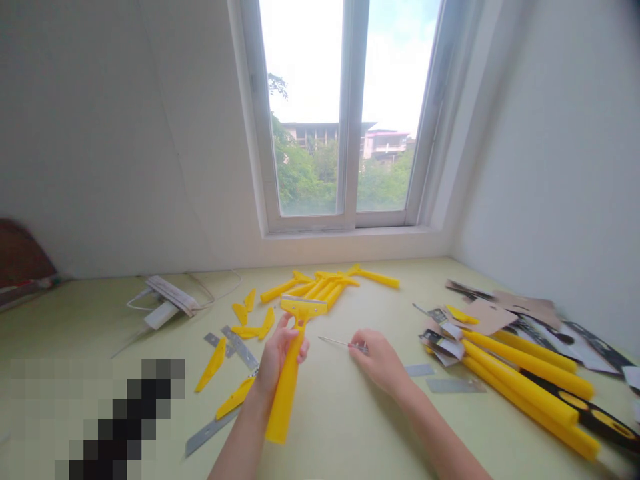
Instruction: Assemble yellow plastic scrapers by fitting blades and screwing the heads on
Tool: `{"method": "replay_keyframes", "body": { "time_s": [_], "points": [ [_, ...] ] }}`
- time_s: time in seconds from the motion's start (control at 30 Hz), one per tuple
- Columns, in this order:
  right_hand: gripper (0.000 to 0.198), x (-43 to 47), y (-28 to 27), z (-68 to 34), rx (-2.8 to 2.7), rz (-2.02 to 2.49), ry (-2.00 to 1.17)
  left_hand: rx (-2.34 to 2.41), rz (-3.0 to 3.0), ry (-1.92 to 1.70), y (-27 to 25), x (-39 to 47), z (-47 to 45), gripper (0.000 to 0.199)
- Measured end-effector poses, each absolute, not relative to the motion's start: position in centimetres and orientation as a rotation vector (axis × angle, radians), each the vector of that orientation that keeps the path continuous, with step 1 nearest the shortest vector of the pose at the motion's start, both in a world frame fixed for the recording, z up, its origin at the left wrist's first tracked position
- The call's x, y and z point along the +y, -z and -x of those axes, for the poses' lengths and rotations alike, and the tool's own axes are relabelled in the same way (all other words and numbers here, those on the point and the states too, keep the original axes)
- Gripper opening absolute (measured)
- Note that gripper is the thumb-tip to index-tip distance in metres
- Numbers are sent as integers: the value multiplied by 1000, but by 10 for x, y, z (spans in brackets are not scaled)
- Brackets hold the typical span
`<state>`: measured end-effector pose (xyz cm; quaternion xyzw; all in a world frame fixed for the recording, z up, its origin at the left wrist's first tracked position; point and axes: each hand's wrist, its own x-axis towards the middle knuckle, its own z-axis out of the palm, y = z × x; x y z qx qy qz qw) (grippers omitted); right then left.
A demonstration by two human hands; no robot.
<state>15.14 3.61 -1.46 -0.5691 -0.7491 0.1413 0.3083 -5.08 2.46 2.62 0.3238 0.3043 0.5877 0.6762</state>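
Note:
Wrapped round the neck of a yellow scraper [286, 393], my left hand [280, 350] holds it upright, its wide head with a metal strip pointing away from me. My right hand [377, 357] is closed on a thin screwdriver [336, 341], whose shaft points left toward the scraper; most of its handle is hidden in the fingers. Left of my left hand lie loose yellow plastic pieces [211, 365] and flat grey metal blades [213, 432]. Two more metal blades [455, 386] lie just right of my right wrist.
Several yellow scrapers [320, 288] are piled at the back of the table [380, 433]. On the right lie packaged long yellow handles [530, 373] and cardboard packaging [525, 307]. A white power strip [171, 295] with cables sits back left, below the window [345, 120].

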Motion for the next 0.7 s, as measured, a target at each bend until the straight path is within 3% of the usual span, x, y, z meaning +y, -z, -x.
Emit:
{"method": "replay_keyframes", "body": {
  "time_s": [0.4, 0.57, 0.7],
  "points": [
    [17, 41, -1, -163, -1817, 1452, -182, 707, -720, -1324, -27, 24, 46, 41],
    [20, 44, -36, -247, -1684, 1636, 58, 789, -706, -1287, -30, 24, 47, 26],
    [7, 46, -54, -348, -1465, 2114, 251, 873, -723, -1277, -27, 23, 43, 15]
  ]
}}
